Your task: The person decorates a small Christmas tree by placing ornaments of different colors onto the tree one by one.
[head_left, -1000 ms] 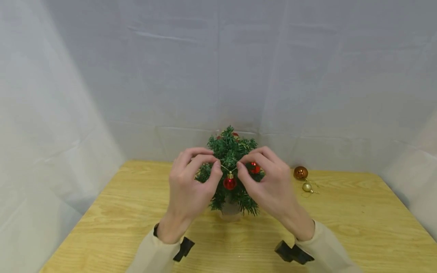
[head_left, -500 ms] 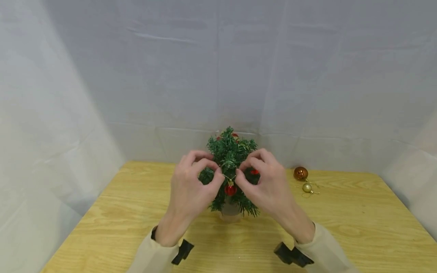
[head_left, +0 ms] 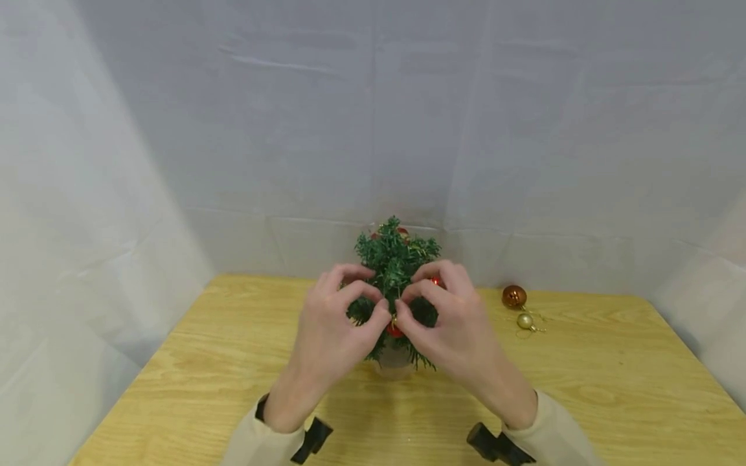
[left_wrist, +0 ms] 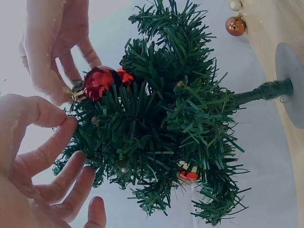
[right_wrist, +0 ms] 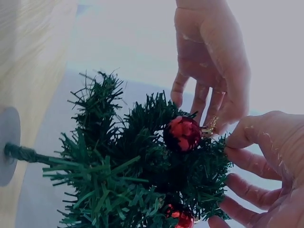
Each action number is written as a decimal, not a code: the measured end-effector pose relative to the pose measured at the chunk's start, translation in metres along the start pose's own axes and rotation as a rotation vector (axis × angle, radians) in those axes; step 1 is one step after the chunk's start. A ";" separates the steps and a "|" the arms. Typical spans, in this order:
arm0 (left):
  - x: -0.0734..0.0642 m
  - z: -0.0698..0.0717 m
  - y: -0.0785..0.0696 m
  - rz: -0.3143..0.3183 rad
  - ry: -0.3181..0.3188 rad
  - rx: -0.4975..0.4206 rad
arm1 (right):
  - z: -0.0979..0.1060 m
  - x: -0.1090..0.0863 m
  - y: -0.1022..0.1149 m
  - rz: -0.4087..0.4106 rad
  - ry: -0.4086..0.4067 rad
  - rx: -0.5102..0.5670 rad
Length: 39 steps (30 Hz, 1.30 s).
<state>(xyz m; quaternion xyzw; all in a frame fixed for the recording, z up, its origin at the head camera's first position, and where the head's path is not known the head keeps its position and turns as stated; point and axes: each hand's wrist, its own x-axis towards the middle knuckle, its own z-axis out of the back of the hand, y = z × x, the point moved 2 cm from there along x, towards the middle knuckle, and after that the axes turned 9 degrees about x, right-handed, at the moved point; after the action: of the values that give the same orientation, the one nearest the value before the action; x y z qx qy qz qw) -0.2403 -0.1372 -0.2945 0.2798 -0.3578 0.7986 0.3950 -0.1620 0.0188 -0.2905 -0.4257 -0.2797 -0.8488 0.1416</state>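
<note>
A small artificial Christmas tree [head_left: 392, 255] stands on the table. At its front, a shiny red Christmas bauble [right_wrist: 182, 134] with a gold cap lies against the branches, mostly covered by the hands in the head view. My left hand [head_left: 335, 330] and right hand [head_left: 457, 330] meet just above it, thumb and index finger of each pinching its thin gold string. In the left wrist view, the bauble [left_wrist: 99, 84] sits between the right hand [left_wrist: 57, 42] and the needles. The string itself is largely hidden by the fingertips.
A brown bauble [head_left: 514, 297] and a smaller gold bauble [head_left: 525, 321] lie on the wooden table [head_left: 618, 369] to the right. Another red bauble [right_wrist: 180, 217] hangs on the tree. The tree's round grey base [left_wrist: 289, 85] rests on the table. Pale sheeting [head_left: 373, 116] surrounds the table.
Both hands have lowered and drawn closer together, bringing the red bauble down against the front branches. The string between the fingertips, earlier spread in a V, now shows much less.
</note>
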 end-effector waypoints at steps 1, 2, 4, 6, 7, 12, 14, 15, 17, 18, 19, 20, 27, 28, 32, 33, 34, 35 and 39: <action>0.000 0.000 0.000 0.006 0.002 -0.005 | 0.000 0.000 0.000 0.017 0.005 -0.005; 0.000 0.000 0.000 0.010 0.001 -0.008 | -0.001 0.001 0.000 0.033 0.010 -0.012; 0.000 0.000 0.000 0.013 -0.001 -0.011 | -0.001 0.001 0.000 0.062 0.013 -0.024; 0.000 -0.001 0.000 0.012 -0.003 -0.011 | 0.000 -0.001 -0.001 0.088 0.003 -0.027; 0.000 -0.001 0.001 0.012 -0.002 -0.012 | 0.001 -0.003 -0.002 0.099 -0.005 -0.028; -0.003 0.000 0.003 0.022 0.001 -0.023 | 0.012 -0.013 -0.004 0.132 -0.061 0.012; -0.004 0.001 0.004 0.031 0.006 -0.027 | 0.018 -0.018 -0.006 0.138 -0.080 0.031; -0.005 0.001 0.005 0.038 0.010 -0.031 | 0.022 -0.020 -0.007 0.145 -0.096 0.037; -0.006 0.003 0.007 0.050 0.017 -0.039 | 0.029 -0.026 -0.010 0.154 -0.127 0.047; -0.007 0.004 0.009 0.058 0.017 -0.043 | 0.033 -0.028 -0.012 0.166 -0.145 0.043; -0.008 0.005 0.012 0.063 0.016 -0.042 | 0.037 -0.031 -0.014 0.163 -0.158 0.037; -0.009 0.005 0.014 0.067 0.014 -0.044 | 0.040 -0.033 -0.016 0.167 -0.172 0.029; -0.016 0.009 0.036 0.086 0.005 -0.038 | 0.070 -0.049 -0.041 0.163 -0.194 -0.050; -0.017 0.009 0.038 0.087 0.007 -0.036 | 0.074 -0.051 -0.045 0.159 -0.197 -0.057; -0.019 0.009 0.044 0.062 0.009 -0.023 | 0.088 -0.060 -0.061 0.129 -0.215 -0.089; -0.020 0.008 0.045 0.051 0.010 -0.020 | 0.091 -0.062 -0.065 0.122 -0.218 -0.097; -0.020 0.008 0.046 0.040 0.013 -0.019 | 0.094 -0.064 -0.069 0.117 -0.221 -0.107; -0.020 0.007 0.047 0.024 0.011 -0.020 | 0.097 -0.065 -0.074 0.113 -0.223 -0.112; -0.021 0.004 0.048 -0.037 0.001 -0.033 | 0.106 -0.073 -0.095 0.092 -0.201 -0.119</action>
<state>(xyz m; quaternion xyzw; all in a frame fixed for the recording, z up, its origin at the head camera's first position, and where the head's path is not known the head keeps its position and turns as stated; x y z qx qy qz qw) -0.2686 -0.1705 -0.3245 0.2794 -0.3656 0.7851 0.4146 -0.0958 0.1582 -0.3317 -0.5288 -0.2219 -0.8094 0.1263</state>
